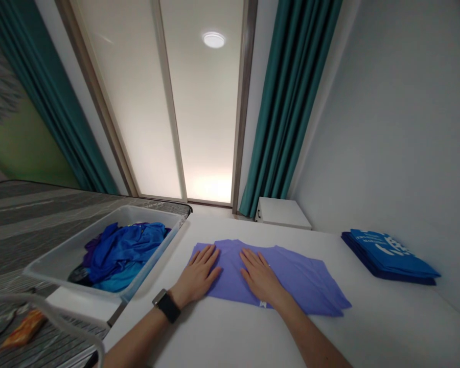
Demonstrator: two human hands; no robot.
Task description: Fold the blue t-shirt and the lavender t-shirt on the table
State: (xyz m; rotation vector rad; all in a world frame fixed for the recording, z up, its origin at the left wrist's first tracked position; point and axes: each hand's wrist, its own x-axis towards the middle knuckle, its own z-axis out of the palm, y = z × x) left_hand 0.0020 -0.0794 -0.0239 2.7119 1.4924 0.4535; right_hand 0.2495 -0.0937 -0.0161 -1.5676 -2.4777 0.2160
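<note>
A purple shirt (pixel 299 276) lies spread on the white table (pixel 222 332), partly folded over, with a small white tag at its near edge. My left hand (pixel 201 271) rests flat on the shirt's left end, fingers stretched out. Palm down on the cloth near the middle is my right hand (pixel 260 273), its fingers also extended. Neither hand grips the fabric. The cloth directly under both palms is hidden.
Left of the table, a clear plastic bin (pixel 46 266) holds crumpled blue and purple clothes (pixel 126 250). Folded blue garments (pixel 391 255) are stacked at the table's right, by the wall. A white cabinet (pixel 283 212) stands beyond the far edge. A pale cable (pixel 61 319) curves at lower left.
</note>
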